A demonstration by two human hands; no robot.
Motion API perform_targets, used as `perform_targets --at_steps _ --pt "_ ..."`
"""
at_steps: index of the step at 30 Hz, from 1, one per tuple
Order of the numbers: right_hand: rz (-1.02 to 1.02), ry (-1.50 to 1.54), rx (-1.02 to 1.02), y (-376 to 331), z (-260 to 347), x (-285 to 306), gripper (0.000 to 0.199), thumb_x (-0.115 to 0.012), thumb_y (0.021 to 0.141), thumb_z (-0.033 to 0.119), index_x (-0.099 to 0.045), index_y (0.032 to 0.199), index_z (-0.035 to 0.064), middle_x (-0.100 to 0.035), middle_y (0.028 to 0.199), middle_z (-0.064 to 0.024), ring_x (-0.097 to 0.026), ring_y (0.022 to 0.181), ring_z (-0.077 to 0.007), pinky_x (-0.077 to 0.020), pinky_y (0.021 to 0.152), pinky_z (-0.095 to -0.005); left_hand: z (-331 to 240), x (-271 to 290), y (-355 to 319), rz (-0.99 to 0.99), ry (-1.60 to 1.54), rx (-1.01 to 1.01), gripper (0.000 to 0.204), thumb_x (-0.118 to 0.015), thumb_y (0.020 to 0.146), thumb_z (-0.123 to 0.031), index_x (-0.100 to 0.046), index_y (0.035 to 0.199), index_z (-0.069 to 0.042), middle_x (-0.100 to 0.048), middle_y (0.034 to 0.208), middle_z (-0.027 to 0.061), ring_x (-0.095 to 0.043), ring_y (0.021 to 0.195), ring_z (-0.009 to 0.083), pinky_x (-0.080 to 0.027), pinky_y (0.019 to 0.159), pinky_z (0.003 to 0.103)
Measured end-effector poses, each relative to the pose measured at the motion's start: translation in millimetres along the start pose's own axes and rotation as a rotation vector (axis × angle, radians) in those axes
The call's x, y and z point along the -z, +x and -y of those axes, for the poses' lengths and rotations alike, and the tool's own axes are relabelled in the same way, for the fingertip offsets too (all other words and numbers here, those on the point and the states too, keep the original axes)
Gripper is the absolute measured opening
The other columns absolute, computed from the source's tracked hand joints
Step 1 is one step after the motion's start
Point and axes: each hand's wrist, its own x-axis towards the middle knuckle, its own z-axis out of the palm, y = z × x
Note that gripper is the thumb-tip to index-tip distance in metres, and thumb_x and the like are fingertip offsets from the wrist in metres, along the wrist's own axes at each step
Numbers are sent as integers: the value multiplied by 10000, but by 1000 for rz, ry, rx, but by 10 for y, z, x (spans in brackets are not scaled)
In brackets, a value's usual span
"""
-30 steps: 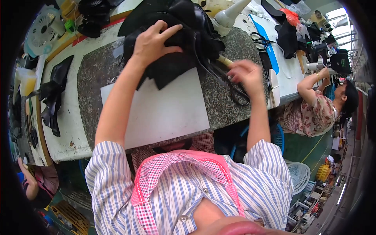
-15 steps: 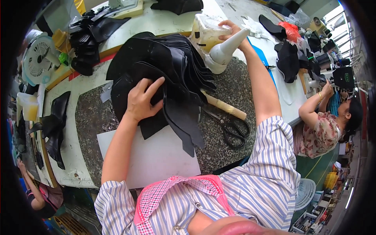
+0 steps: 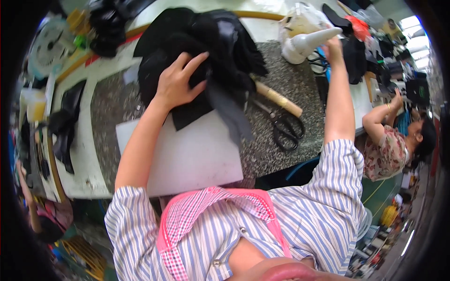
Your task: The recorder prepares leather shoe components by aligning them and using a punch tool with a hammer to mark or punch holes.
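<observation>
- Speckled stone slab (image 3: 265, 154) tops a white worktable (image 3: 89, 182); two co-workers (image 3: 386, 152) flank it.
- Left hand (image 3: 179, 82), fingers spread, lies on black cut pieces (image 3: 222, 58) across the slab's far edge.
- Right hand (image 3: 334, 50), partly behind one white cone (image 3: 311, 43): grip unclear.
- One pair of scissors (image 3: 287, 132), one tan rod (image 3: 281, 99), toward the slab's right edge.
</observation>
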Motion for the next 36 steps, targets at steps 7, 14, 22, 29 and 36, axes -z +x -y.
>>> perform_targets --at_steps 7,14,22,29,36 --pt "-250 740 -97 37 3450 750 494 -644 708 338 -455 1047 32 -507 1067 -152 -512 944 -227 -405 786 -361 -234 457 -130 237 66 333 575 -713 577 -287 -487 1085 -139 -591 757 106 -565 732 296 -455 634 374" --pt "148 797 -396 95 4075 475 325 -624 666 82 -548 976 17 -605 794 -105 -581 718 -232 -462 666 -294 -183 692 -142 215 -760 755 293 -712 623 -220 -606 786 -1 -577 636 16 -548 601 76 -434 570 197" --pt "47 920 -550 -182 3298 307 261 -605 766 257 -590 893 28 -604 739 -47 -555 679 -88 -440 609 -214 -141 797 -805 403 -62 598 462 -701 568 -422 -602 781 -24 -576 662 140 -569 660 284 -438 605 338" --pt "555 22 -249 -378 2767 86 329 -590 670 206 -547 985 122 -545 958 -113 -536 890 -274 -422 760 -367 -258 723 -953 448 -144 563 393 -689 595 -372 -625 849 -80 -603 729 104 -578 709 266 -444 625 342" --pt "318 -262 -271 -328 2715 696 302 -562 712 156 -508 1007 122 -543 901 -103 -545 847 -294 -429 687 -385 -254 1189 -1176 82 -664 657 357 -430 869 -328 -603 885 -16 -586 904 8 -526 833 112 -379 766 205"
